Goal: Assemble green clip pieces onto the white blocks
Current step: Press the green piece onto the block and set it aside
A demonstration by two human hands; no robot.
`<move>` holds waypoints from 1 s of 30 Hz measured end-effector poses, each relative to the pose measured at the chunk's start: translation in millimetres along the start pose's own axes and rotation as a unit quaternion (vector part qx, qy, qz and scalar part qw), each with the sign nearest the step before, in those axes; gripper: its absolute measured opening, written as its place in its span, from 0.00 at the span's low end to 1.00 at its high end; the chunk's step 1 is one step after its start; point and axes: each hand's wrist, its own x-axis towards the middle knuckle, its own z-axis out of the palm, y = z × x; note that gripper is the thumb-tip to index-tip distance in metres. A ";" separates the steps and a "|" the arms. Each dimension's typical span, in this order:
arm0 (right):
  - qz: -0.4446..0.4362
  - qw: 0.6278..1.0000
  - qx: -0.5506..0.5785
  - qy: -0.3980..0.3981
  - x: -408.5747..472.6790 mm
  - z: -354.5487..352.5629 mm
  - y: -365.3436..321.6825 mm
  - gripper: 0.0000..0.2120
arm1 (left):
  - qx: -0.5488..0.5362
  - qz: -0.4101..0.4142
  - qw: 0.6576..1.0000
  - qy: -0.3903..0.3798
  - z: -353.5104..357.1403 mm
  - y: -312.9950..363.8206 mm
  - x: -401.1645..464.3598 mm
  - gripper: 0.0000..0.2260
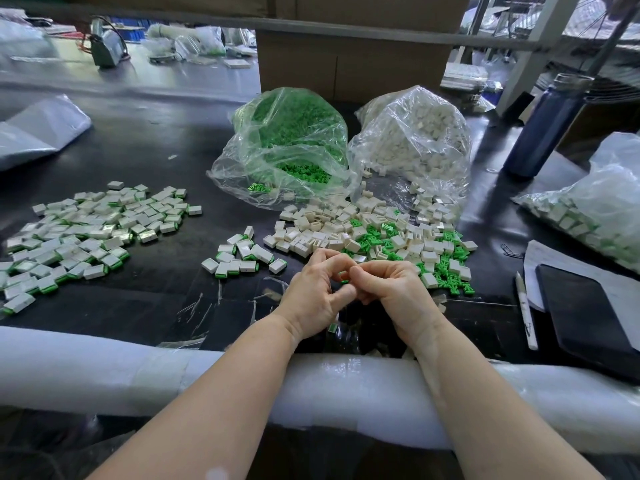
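Foam padding (104, 368) edges the bench at six o'clock. Left hand (313, 296) and right hand (398, 292) meet, fingers curled, pinching a green clip piece (344, 281). White blocks (346, 230) lie at twelve o'clock. No writing is legible.

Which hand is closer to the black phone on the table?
Right. The right hand is in the middle, with the black phone off to its right. The left hand is on the right hand's far side.

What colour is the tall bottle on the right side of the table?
Dark blue bottle with a clear cap, shown in the head view.
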 end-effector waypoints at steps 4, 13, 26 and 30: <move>0.002 1.000 0.003 0.010 -0.6 1.0 -0.4 0.08 | 0.013 0.003 1.000 -0.003 0.6 -1.8 0.2 0.07; 0.006 1.000 0.019 0.016 -1.6 3.0 -2.3 0.09 | 0.013 0.000 1.000 -0.005 1.2 -0.2 0.3 0.07; 0.014 1.000 0.021 0.012 -1.2 2.5 -1.9 0.10 | 0.026 0.000 1.000 -0.012 0.3 0.6 0.0 0.05; 0.006 1.000 0.010 0.007 -0.6 2.0 -0.5 0.08 | 0.014 -0.002 1.000 -0.005 0.2 0.8 0.0 0.06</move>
